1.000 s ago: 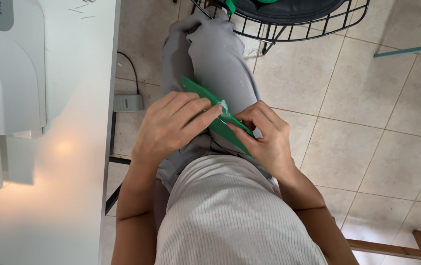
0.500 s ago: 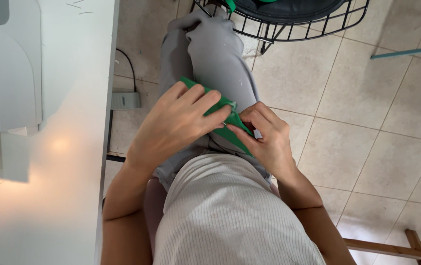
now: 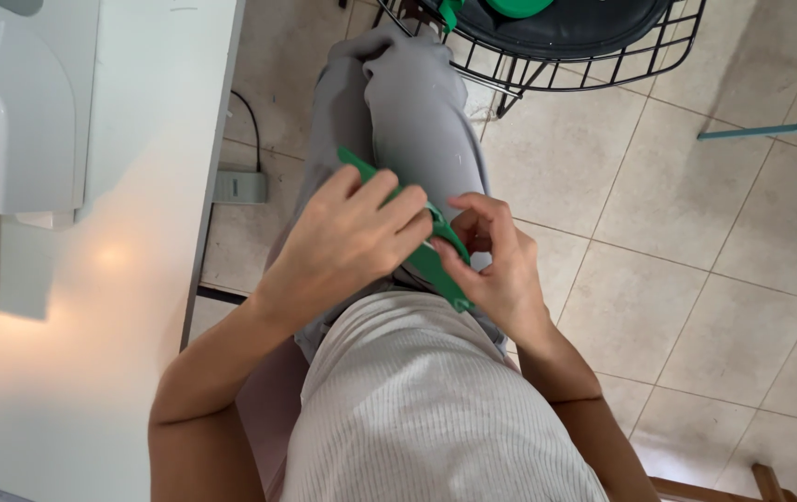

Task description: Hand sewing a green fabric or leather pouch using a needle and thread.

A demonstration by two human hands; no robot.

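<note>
A narrow strip of green fabric [image 3: 432,267] lies across my lap, over grey trousers [image 3: 417,112]. My left hand [image 3: 347,244] rests palm down on the strip and covers its middle, fingers pressed on it. My right hand [image 3: 496,265] pinches the strip's near end between thumb and fingers. One end of the strip sticks out past my left hand towards the knees. What lies under my left palm is hidden.
A white table [image 3: 129,307] with a white sewing machine [image 3: 8,121] stands at my left. A grey foot pedal [image 3: 240,186] with a cable sits on the tiled floor. A black wire chair [image 3: 566,42] holding green cloth stands ahead of my knees.
My left hand has slid slightly along the green strip and flattened over it. My right hand has stayed pinching the strip's near end. The camera view shifted a little.
</note>
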